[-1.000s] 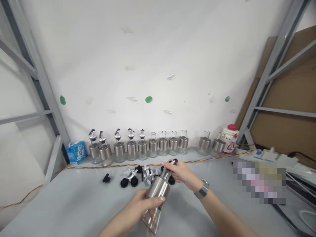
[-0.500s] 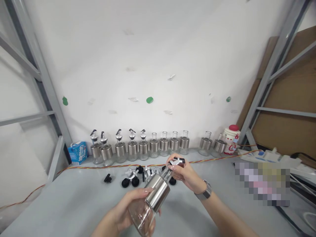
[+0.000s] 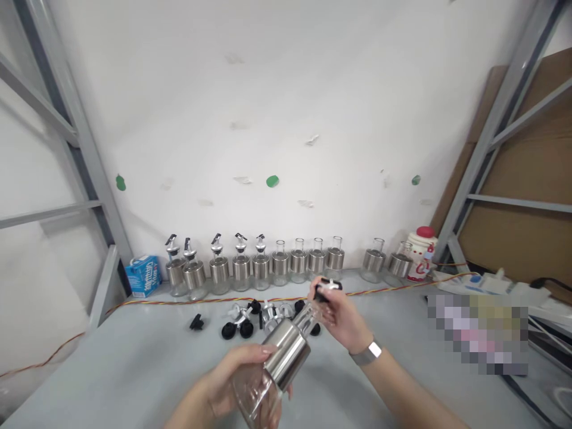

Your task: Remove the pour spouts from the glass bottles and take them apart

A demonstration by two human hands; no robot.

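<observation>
My left hand [image 3: 227, 375] is wrapped round a glass oil bottle [image 3: 288, 354] with a brushed steel sleeve, tilted with its neck up to the right. At the bottle's mouth, the fingers of my right hand [image 3: 346, 322] are closed on a silver and black pour spout [image 3: 326, 290]. Fingers partly hide the spout, and I cannot tell whether its stopper sits inside the neck. Behind the bottle lies a pile of loose pour spouts [image 3: 268, 313] with black stoppers. A small black piece [image 3: 196, 322] lies apart on the left.
Along the wall stand several bottles with spouts [image 3: 219, 269] and several open-necked bottles [image 3: 317, 261]. A blue carton [image 3: 143, 276] is at the left end, a white and red container [image 3: 421, 253] at the right. A twisted cable [image 3: 379, 289] crosses the table; a power strip [image 3: 491, 284] lies right.
My right hand has turned at the bottle's mouth, and the spout's angle has changed with it, showing more of its black part. The left hand and bottle have hardly moved.
</observation>
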